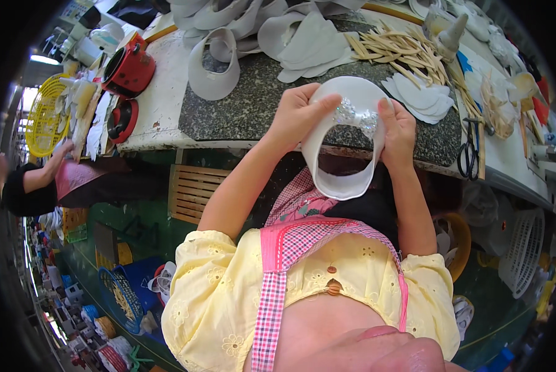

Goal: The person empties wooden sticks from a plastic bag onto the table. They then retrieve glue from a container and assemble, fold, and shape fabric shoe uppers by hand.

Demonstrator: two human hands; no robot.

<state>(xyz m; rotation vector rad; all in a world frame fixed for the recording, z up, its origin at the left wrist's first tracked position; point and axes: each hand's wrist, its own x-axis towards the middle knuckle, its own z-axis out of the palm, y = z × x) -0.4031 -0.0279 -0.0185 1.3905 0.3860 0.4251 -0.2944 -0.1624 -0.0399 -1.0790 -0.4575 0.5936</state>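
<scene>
Over the table's front edge, a white shoe upper with a wide oval opening and a glittery sequin bow is held up between my hands. My left hand is closed on its left side, the thumb lying beside the bow. On the opposite side my right hand grips the rim, thumb on the front face. Fingers behind the upper are hidden. A similar plain upper rests on the speckled stone slab, with a heap of more uppers behind it.
White flat cut pieces and thin wooden sticks lie on the slab. Black-handled scissors sit at its right edge. A red pot stands to the left. Another person's arm shows at far left, near a yellow basket.
</scene>
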